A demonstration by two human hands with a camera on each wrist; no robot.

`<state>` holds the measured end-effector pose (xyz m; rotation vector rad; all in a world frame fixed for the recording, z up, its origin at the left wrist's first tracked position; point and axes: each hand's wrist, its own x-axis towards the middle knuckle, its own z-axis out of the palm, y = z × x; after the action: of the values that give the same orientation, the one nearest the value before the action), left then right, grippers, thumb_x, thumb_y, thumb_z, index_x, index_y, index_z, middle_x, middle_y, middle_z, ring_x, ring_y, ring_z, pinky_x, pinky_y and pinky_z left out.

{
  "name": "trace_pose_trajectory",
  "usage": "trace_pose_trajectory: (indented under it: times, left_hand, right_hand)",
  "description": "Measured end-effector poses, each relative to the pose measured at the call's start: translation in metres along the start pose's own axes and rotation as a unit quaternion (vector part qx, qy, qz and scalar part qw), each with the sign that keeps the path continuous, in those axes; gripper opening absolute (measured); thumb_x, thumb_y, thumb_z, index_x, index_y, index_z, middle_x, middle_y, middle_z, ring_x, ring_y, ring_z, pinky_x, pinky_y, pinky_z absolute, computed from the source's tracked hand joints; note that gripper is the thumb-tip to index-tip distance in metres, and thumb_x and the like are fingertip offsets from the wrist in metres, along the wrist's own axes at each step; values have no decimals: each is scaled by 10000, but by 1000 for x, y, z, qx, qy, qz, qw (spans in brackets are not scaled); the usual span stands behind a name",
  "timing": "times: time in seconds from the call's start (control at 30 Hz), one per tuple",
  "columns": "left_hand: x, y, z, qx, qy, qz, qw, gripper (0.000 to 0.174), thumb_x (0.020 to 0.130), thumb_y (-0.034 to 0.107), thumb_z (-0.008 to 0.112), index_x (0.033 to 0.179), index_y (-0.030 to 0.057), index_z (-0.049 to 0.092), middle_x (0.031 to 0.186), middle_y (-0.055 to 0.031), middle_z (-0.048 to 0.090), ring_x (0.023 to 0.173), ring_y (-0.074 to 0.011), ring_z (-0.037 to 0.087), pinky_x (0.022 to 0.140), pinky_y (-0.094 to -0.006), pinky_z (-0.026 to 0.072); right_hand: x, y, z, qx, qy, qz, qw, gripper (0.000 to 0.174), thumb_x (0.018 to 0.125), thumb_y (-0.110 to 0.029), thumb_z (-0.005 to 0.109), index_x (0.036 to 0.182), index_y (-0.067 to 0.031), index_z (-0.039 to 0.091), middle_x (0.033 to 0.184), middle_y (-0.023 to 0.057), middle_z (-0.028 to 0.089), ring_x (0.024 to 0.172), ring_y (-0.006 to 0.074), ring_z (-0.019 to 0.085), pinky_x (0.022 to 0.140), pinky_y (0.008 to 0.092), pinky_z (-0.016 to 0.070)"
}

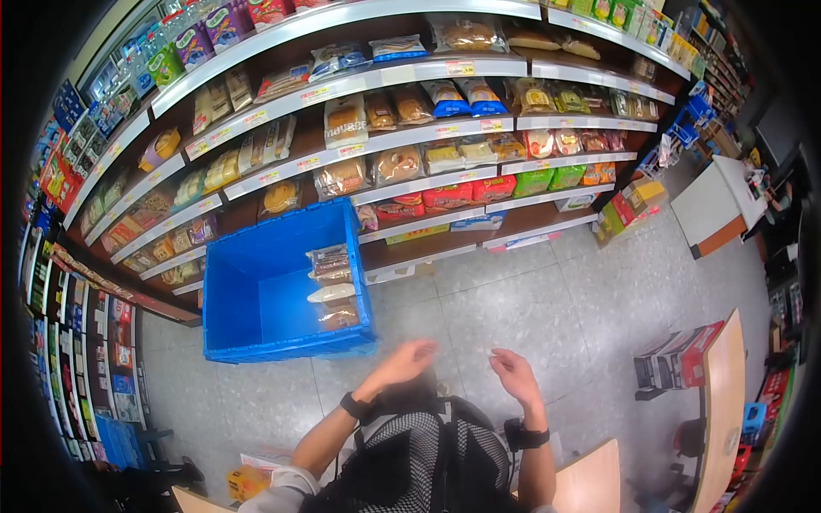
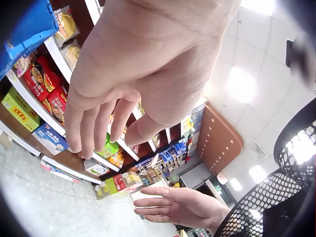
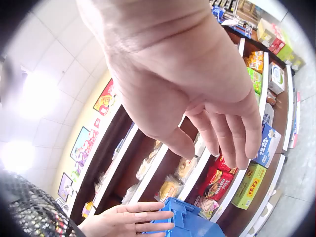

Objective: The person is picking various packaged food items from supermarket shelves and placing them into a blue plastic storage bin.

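Both hands hang in the air in front of the body, apart from each other and holding nothing. In the head view the left hand (image 1: 407,362) is just right of the blue crate (image 1: 286,349), its fingers pointing toward the right hand (image 1: 516,376). Relaxed, slightly bent fingers show on the left hand (image 2: 143,64) in the left wrist view and on the right hand (image 3: 187,74) in the right wrist view. Several packaged breads (image 1: 332,293) lie along the crate's right side; the rest of its visible floor is bare blue.
Shelves (image 1: 428,129) of packaged bread and snacks curve behind the crate. A carton (image 1: 631,208) stands at their right end, near a white counter (image 1: 717,205). Boxes (image 1: 680,359) and a wooden table edge (image 1: 727,402) are at the right. Grey tile floor (image 1: 513,291) lies between.
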<state>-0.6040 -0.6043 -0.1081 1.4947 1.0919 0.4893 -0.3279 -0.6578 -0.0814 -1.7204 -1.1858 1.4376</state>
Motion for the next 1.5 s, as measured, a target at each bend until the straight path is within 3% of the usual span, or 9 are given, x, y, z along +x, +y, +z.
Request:
trace_pose_trajectory:
  times: [0.43, 0.8, 0.93, 1.1, 1.17, 1.3, 1.37, 1.43, 1.5]
  left_hand:
    - [115, 32, -8, -17, -31, -17, 999, 347, 900, 76, 521, 1233, -19, 537, 1169, -142, 622, 1028, -199, 610, 892, -319, 486]
    - [287, 36, -93, -26, 18, -65, 997, 324, 947, 191, 543, 1198, -13, 558, 1118, -99, 623, 1032, -173, 586, 894, -306, 466]
    - [358, 15, -126, -115, 39, -42, 992, 318, 963, 224, 534, 1173, -13, 560, 1067, -79, 622, 998, -163, 590, 868, -302, 470]
    - [393, 49, -154, -167, 43, -78, 982, 320, 971, 234, 523, 1196, 8, 545, 1117, -86, 608, 1026, -175, 598, 870, -297, 473]
    - [405, 54, -171, -201, 12, -71, 977, 335, 974, 243, 515, 1208, 5, 538, 1146, -106, 604, 1043, -193, 597, 882, -307, 475]
    - [429, 51, -193, -342, 98, -152, 922, 384, 975, 255, 511, 1221, -40, 514, 1175, -148, 593, 1066, -216, 595, 896, -333, 495]
    - [441, 48, -196, -351, 120, -172, 913, 410, 966, 248, 532, 1242, -52, 487, 1192, -147, 569, 1066, -227, 594, 882, -335, 507]
    - [457, 40, -198, -393, 198, -219, 871, 434, 954, 241, 559, 1256, -55, 462, 1201, -136, 541, 1060, -248, 593, 870, -341, 515]
    - [468, 34, -203, -428, 188, -192, 863, 489, 934, 240, 592, 1268, -72, 418, 1215, -160, 493, 1069, -291, 583, 879, -360, 519]
  right_hand:
    - [76, 0, -56, 57, -26, 36, 997, 392, 904, -178, 608, 1238, 21, 554, 1088, 173, 653, 1026, 215, 612, 888, 304, 474]
    - [261, -106, -94, 11, -59, 19, 998, 378, 905, -175, 608, 1220, 28, 562, 1066, 177, 661, 1001, 220, 628, 869, 306, 489]
    - [330, -130, -90, -17, -63, -18, 998, 374, 901, -177, 611, 1209, 30, 567, 1041, 172, 668, 971, 211, 639, 853, 302, 498]
    - [375, -156, -78, -32, -133, -22, 990, 349, 895, -172, 611, 1175, 35, 586, 995, 137, 677, 909, 185, 642, 825, 292, 502]
    - [397, -162, -72, -32, -141, -39, 989, 344, 904, -200, 605, 1154, 36, 594, 982, 127, 678, 903, 172, 637, 823, 289, 498]
    - [446, -179, -66, -10, -200, -23, 979, 464, 937, -352, 560, 1178, 44, 573, 996, 141, 669, 928, 169, 629, 828, 288, 493]
    - [466, -193, -64, 70, -222, 89, 968, 567, 945, -449, 519, 1191, 61, 553, 1030, 161, 658, 942, 193, 636, 827, 291, 498]
    - [491, -205, -59, 69, -235, 86, 966, 660, 933, -517, 502, 1226, 74, 512, 1058, 187, 646, 952, 225, 645, 834, 305, 505]
    - [520, -211, -53, 133, -194, 127, 964, 680, 916, -521, 532, 1256, 65, 486, 1054, 198, 646, 951, 236, 649, 838, 312, 508]
